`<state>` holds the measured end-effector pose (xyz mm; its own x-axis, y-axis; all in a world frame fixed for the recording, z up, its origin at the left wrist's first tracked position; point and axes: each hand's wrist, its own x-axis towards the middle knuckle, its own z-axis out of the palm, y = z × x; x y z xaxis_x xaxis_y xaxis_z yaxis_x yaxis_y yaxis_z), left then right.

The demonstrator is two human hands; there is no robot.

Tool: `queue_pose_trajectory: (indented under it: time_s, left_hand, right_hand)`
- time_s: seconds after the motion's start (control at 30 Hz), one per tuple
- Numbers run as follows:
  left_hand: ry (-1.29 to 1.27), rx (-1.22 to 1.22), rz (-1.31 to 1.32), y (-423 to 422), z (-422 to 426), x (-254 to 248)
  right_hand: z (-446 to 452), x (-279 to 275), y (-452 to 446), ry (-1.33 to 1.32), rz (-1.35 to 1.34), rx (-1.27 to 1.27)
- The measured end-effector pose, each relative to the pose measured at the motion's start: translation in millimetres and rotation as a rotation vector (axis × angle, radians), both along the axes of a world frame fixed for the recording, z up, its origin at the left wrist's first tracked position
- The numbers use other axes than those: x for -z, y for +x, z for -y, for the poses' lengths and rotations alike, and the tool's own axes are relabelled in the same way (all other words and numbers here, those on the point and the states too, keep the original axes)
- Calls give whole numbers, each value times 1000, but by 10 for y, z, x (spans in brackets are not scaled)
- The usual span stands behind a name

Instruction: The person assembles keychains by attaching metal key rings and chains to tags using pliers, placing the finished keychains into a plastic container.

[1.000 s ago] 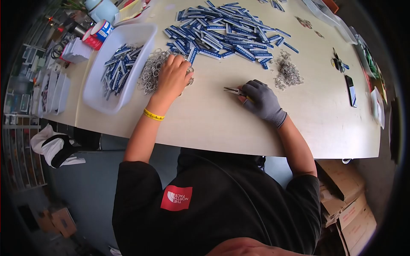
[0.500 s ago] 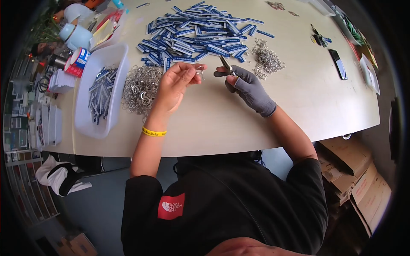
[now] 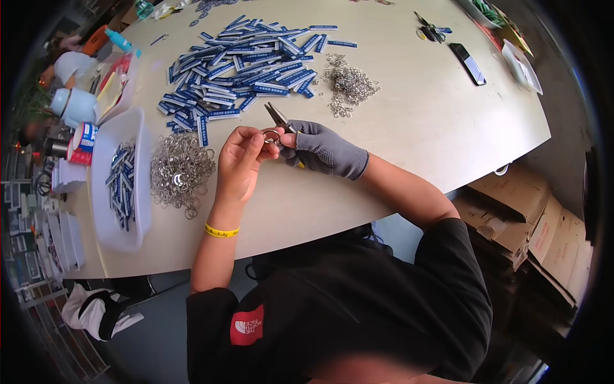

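Observation:
My left hand (image 3: pixel 240 160), bare with a yellow wristband, pinches a metal key ring (image 3: pixel 272 133) between thumb and fingers. In a grey glove, my right hand (image 3: pixel 329 151) is closed around pliers (image 3: pixel 276 114), whose jaws point up and away. Its bare thumb tip touches or nearly touches the ring. Any smaller part on the ring is too small to make out. Beyond the hands lies a heap of blue and white tags (image 3: pixel 240 67). Left of my left hand is a pile of key rings (image 3: pixel 180 168); small chain pieces (image 3: pixel 350 86) lie farther back at the right.
A white plastic bin (image 3: pixel 146 205) with several tags stands at the left of the table. Toward the right edge are a phone (image 3: pixel 468 64), scissors (image 3: pixel 430 31) and a clear tray (image 3: pixel 521 67). Folded cardboard (image 3: pixel 511 198) is stacked beside the table on the right.
My hands have come together, and the key ring now shows between them. The camera view has turned, shifting the table's contents leftward.

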<state>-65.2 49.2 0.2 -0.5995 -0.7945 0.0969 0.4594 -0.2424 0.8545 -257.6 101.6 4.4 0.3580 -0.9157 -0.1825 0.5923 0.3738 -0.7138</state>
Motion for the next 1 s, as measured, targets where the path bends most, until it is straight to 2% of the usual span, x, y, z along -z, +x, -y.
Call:
queue_pose_trajectory:
  time_s: [0.13, 0.23, 0.27, 0.33, 0.4, 0.43, 0.5, 0.53, 0.63, 0.73, 0.83, 0.9, 0.97, 1.0]
  left_hand:
    - [79, -10, -4, -11, -29, 5]
    - [252, 68, -80, 50, 6, 27]
    - [320, 110, -124, 62, 30, 48]
    - [68, 86, 139, 23, 32, 97]
    - [-177, 106, 394, 13, -1, 181]
    - [-385, 21, 445, 7, -14, 208]
    - [-802, -143, 545, -65, -73, 213]
    - [-733, -167, 543, -64, -91, 253]
    - [-402, 0, 490, -40, -68, 270]
    - [-181, 142, 376, -7, -49, 232]
    - [-73, 124, 221, -15, -25, 261]
    - [-28, 167, 243, 5, 4, 240]
    - [14, 167, 208, 19, 23, 214]
    - [33, 145, 163, 9, 22, 200]
  right_hand:
    - [12, 38, -39, -3, -105, -14]
    - [45, 19, -158, -306, -561, 72]
    - [45, -3, -192, -476, -802, 140]
    - [43, -71, -253, -820, -1282, 262]
    - [34, -189, -264, -852, -1433, 142]
    - [36, -242, -253, -868, -1503, 86]
    - [28, -321, -231, -855, -1557, 22]
    - [24, -337, -231, -847, -1585, -12]
    - [71, -334, -249, -860, -1473, -45]
    - [171, -353, -300, -883, -1356, -97]
    - [323, -334, -341, -766, -1033, -168]
    - [462, -453, -411, -674, -1002, -289]
    - [710, -408, -532, -621, -1135, 27]
    - [901, -309, -688, -643, -1383, 164]
